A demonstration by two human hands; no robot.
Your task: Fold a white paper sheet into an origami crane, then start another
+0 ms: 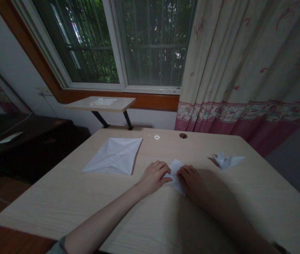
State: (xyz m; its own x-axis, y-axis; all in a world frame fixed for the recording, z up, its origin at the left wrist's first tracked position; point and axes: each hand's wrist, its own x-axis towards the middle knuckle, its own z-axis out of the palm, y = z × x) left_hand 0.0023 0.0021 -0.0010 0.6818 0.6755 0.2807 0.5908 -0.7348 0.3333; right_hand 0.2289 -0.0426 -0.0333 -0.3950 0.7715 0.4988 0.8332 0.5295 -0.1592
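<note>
A small folded piece of white paper [175,178] lies on the desk in front of me, one corner pointing away. My left hand [154,174] is at its left edge, the curled fingers and thumb gripping that side. From the right, my right hand [192,181] holds the opposite edge with bent fingers, covering part of the paper. The fingertips of the right hand are partly hidden. To the left lies a larger creased sheet of white paper [118,155], spread out. On the right sits a folded white paper bird [226,161] with pointed ends.
The pale wooden desk [60,201] has a round cable hole [183,135] near its back edge. A raised shelf [123,105] at the back left carries crumpled white paper [103,101]. Behind are a window and a curtain [219,70]; a dark cabinet [41,134] stands left.
</note>
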